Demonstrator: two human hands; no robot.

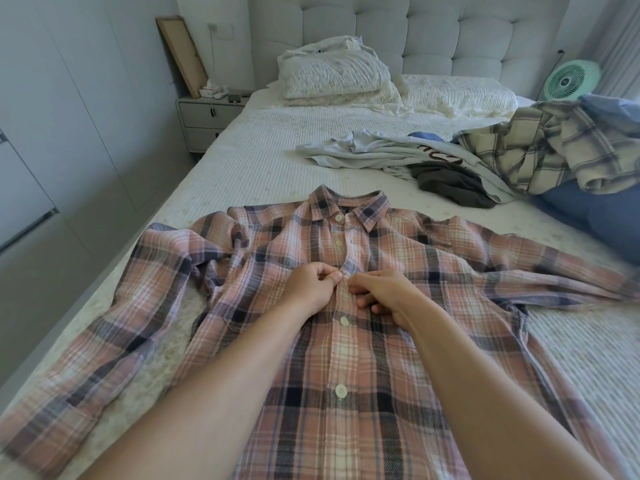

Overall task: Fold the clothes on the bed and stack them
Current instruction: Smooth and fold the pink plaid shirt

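A pink plaid shirt (346, 341) lies front-up on the bed (242, 161), collar away from the person, its hem running out of view at the near edge. Two white buttons show on the placket near the viewer, and two more sit just below the collar. Both forearms reach in from the bottom and meet at the middle of the placket. The left hand (308, 287) has its fingers curled, thumb and forefinger pinching the placket edge from the left. The right hand (381, 292) pinches the opposite edge with thumb and forefinger, its other fingers curled under against the cloth. The two pinches nearly touch; whether a button sits between them cannot be told. The shirt's left sleeve bends out and back toward the near left edge of the bed, while the right sleeve stretches off to the right. Beyond the collar, to the right, an unfolded pile lies on the bed: a pale tee (374, 152) with dark lettering, a dark grey garment (450, 183) beside it, a cream plaid shirt (540, 147) heaped on a blue garment (595, 209). Farther back, pillows (339, 74) rest against the tufted headboard (450, 32). A nightstand (204, 119) stands left of the bed with a frame (181, 53) leaning on it, and a green fan (569, 79) sits at the far right.
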